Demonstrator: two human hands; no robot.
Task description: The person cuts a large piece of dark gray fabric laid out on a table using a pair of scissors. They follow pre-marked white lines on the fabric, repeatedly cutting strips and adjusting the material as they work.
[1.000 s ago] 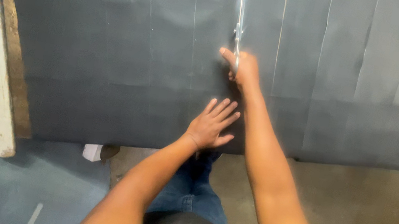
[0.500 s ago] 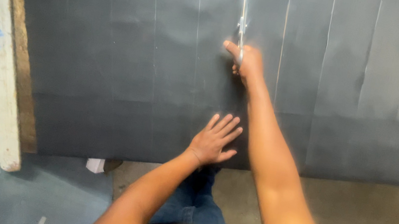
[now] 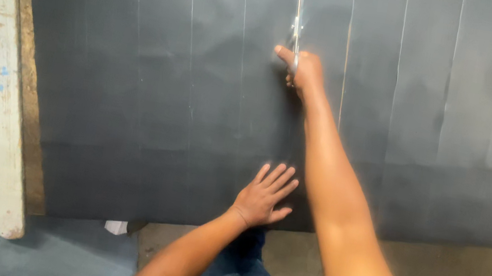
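Scissors point(image 3: 295, 29) are lying along a chalk line far up the dark sheet point(image 3: 152, 94), the right hand point(image 3: 302, 70) clamping their handles. The left hand point(image 3: 264, 196) is pressing flat, fingers spread, near the sheet's near edge; a wooden plank point(image 3: 3, 82) is lying at left.

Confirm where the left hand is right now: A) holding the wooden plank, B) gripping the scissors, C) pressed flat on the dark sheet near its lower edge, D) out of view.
C: the left hand lies flat, fingers spread, on the dark sheet near its lower edge, while the right hand works the scissors.
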